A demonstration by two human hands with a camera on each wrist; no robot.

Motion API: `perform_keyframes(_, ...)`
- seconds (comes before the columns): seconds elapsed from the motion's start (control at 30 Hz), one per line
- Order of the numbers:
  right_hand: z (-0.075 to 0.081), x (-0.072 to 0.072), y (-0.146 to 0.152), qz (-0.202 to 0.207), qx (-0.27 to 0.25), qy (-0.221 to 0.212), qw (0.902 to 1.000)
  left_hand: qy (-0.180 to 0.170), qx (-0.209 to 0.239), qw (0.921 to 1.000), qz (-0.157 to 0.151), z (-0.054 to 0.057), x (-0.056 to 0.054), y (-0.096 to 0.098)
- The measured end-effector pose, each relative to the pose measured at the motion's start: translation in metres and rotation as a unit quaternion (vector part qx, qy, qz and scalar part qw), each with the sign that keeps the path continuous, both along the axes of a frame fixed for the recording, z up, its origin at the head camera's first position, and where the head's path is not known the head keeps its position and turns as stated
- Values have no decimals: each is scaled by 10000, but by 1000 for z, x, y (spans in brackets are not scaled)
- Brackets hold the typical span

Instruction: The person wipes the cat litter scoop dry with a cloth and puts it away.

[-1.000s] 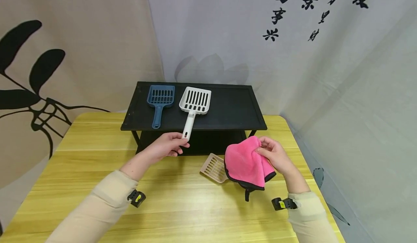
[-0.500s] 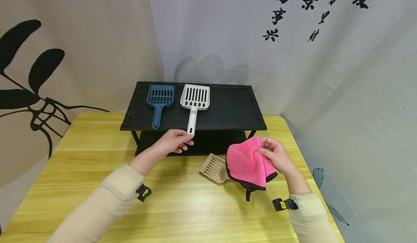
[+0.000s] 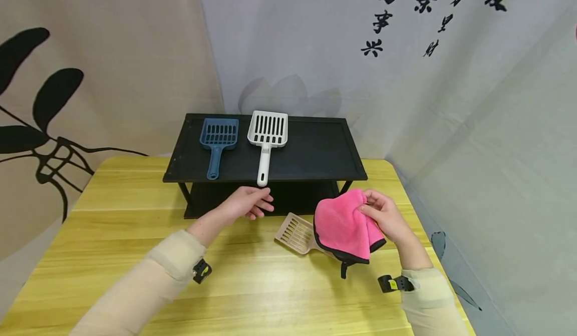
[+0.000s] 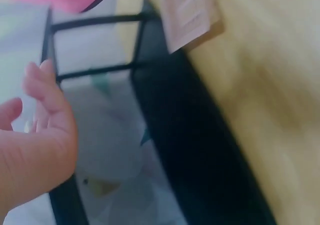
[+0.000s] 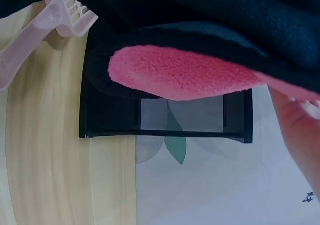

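Covering the forearms: cream sleeves [image 3: 139,286], with a small black wrist camera [image 3: 202,271] on the left.
Bench: yellow wood-grained bench [image 3: 270,296], spread beneath both arms.
Right hand: right hand [image 3: 383,213], thumb and fingers closed in a pinch on the upper right of the cloth.
Cloth: pink fleece cloth [image 3: 344,226], edged in black, hanging in folds from the right hand; a black loop [image 3: 344,271] dangles at its lower border, and the right wrist view shows a dark side as well as the pink one.
Beige scoop: slotted beige litter scoop [image 3: 298,233], lying on the bench in front of the stand; in the head view the cloth hides part of its handle.
Left hand: left hand [image 3: 248,202], fingers loosely bent and holding nothing, just below the white scoop's handle end; whether they touch cannot be told.
Stand: black two-tier stand [image 3: 320,150], its lower shelf [image 3: 297,201] in shade.
White scoop: slotted white litter scoop [image 3: 264,150], on the stand's top, handle toward the person, its end reaching past the front edge.
Blue scoop: blue litter scoop [image 3: 217,148], left of the white one, apart from it, handle likewise forward.
Backdrop: pale fabric backdrop [image 3: 293,35], with black characters [image 3: 380,21] at right and dark leaves [image 3: 58,98] at left.
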State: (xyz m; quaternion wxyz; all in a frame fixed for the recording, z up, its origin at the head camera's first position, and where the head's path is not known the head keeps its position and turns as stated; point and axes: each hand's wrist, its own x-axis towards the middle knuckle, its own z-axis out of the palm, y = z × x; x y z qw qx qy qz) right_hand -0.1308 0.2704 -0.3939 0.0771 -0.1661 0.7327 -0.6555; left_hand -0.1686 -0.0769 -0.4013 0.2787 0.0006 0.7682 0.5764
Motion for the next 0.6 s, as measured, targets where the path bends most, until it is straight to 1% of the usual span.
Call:
perform_keyframes(0.13, 2, 2, 7, -149, -90, -5, 9998, -197, -60, 9972, -716, -24, 18, 17)
perform_keyframes(0.23, 1, 3, 11, -196, -162, -4, 9997, -393, -14, 9933, -1086, -45, 31, 31)
perform_keyframes(0.33, 0, 3, 14, -184, -189, -22, 9996, -577, 120, 9894, -1324, -62, 39, 42)
perform_keyframes(0.43, -3, 4, 18, -206, -202, -44, 9996, -592, 197, 9866, -1509, -74, 45, 51)
perform_keyframes(0.5, -5, 4, 20, -222, -260, -54, 9994, -604, 221, 9856, -1563, -81, 47, 57)
perform_keyframes(0.6, -10, 4, 24, -219, -391, -86, 9990, -681, 241, 9852, -1556, -89, 52, 68)
